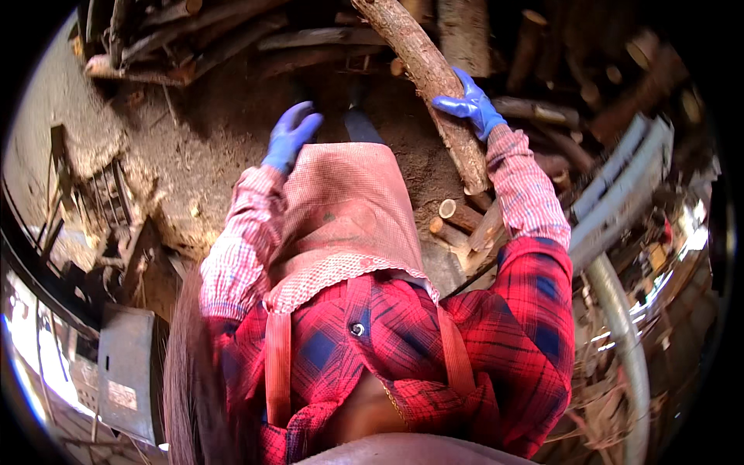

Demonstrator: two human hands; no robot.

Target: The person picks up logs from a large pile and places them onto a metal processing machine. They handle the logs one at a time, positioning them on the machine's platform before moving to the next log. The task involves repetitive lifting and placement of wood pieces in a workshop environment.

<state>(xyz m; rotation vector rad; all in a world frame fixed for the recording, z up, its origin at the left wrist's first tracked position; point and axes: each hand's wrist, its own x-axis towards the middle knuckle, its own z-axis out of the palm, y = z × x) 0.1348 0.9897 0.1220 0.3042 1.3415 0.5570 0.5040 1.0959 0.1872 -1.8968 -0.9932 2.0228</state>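
While gripped near its lower end, long rough log (434, 85) slanting from twelve o'clock down toward three o'clock, over bare dirt ground (209, 132). Right hand (470, 105) in blue glove, fingers closed across bark. Left hand (291, 136), also blue-gloved, loosely open at eleven o'clock, holding nothing, above pink checked apron (341, 209). Short cut logs (457, 217) just below; stacked branches (178, 39) at ten o'clock.

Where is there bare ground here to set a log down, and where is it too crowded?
Bare dirt lies ahead of the left hand, bordered by the stick pile above. It is crowded around the right hand on the log: cut logs, pipes.
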